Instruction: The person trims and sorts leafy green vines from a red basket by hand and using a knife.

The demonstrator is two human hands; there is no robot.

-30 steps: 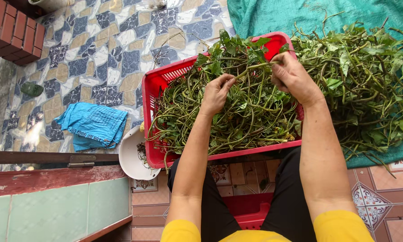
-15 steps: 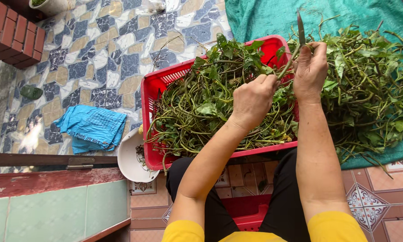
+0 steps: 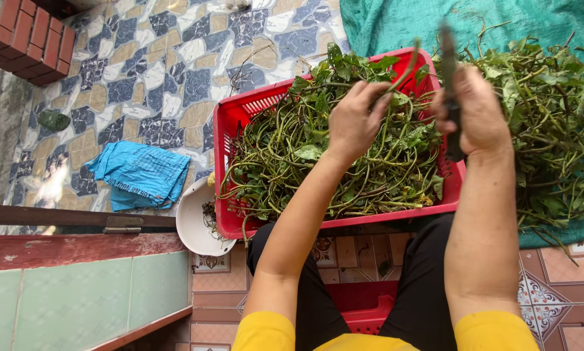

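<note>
A long green plant stem is pinched in the grip of the left hand, whose fingers are closed around its lower part above a red perforated plastic basket. The basket is filled with tangled green stems and leaves. A dark knife is clamped in the closed grip of the right hand, blade pointing up, just beside the stem. A loose heap of leafy greens is spread on a teal tarp to the right. A crumpled blue cloth and a white round bowl are seen on the patterned tiled floor left of the basket.
</note>
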